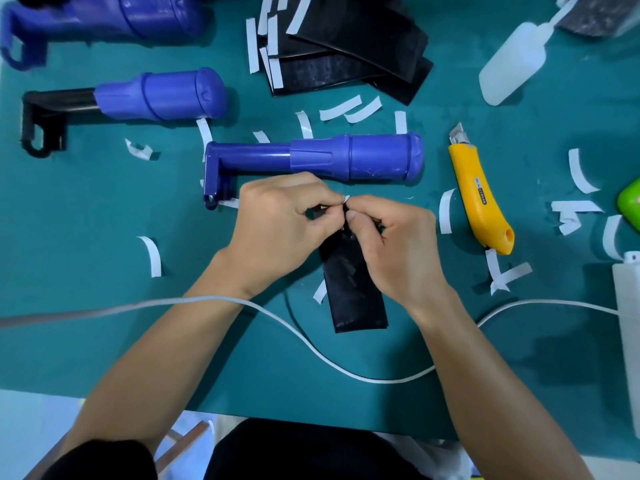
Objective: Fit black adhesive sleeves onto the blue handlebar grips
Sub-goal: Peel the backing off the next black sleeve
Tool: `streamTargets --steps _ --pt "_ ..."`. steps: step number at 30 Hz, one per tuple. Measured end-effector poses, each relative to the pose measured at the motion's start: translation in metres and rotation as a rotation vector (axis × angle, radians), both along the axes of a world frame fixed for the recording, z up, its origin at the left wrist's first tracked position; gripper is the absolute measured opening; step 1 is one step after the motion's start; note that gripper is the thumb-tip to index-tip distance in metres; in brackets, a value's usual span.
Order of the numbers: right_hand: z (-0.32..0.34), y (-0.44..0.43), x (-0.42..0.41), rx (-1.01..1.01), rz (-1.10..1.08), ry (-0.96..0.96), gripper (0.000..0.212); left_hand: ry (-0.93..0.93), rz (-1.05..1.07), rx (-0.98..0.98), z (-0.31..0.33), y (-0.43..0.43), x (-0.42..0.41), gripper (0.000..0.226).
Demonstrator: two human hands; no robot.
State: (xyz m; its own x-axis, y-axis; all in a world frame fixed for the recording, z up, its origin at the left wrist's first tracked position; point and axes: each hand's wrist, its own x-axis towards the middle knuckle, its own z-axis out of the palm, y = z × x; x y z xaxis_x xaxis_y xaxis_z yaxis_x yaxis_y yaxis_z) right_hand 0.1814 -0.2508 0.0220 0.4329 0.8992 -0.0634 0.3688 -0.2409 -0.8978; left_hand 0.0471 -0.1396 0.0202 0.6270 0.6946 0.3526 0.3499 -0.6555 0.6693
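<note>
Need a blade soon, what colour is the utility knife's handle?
Yellow; the utility knife shows best in the head view.

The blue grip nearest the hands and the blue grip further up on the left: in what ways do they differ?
The nearest grip sits on a blue shaft and bracket; the upper-left grip sits on black ones. The nearest grip lies just beyond the left hand and right hand, which pinch a black sleeve; the upper-left grip lies farther off. Both lie sideways, wide end to the right, without a sleeve.
</note>
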Motion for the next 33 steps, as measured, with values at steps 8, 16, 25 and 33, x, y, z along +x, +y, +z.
streamTargets --steps 8,16,25,33 --pt "0.001 0.002 0.001 0.014 -0.005 -0.008 0.016 -0.027 0.072 -0.315 0.003 -0.002 0.004 0.013" --pt "0.005 0.002 0.009 0.003 -0.034 0.009 0.019 -0.077 0.12 -0.478 0.01 0.0 0.007 0.026" --pt "0.003 -0.001 0.006 0.015 -0.027 -0.081 0.017 -0.081 0.089 -0.375 0.01 -0.004 0.007 0.017" --pt "0.006 -0.001 -0.001 0.022 -0.005 -0.22 0.016 -0.042 0.159 -0.071 0.003 -0.015 0.006 0.01"
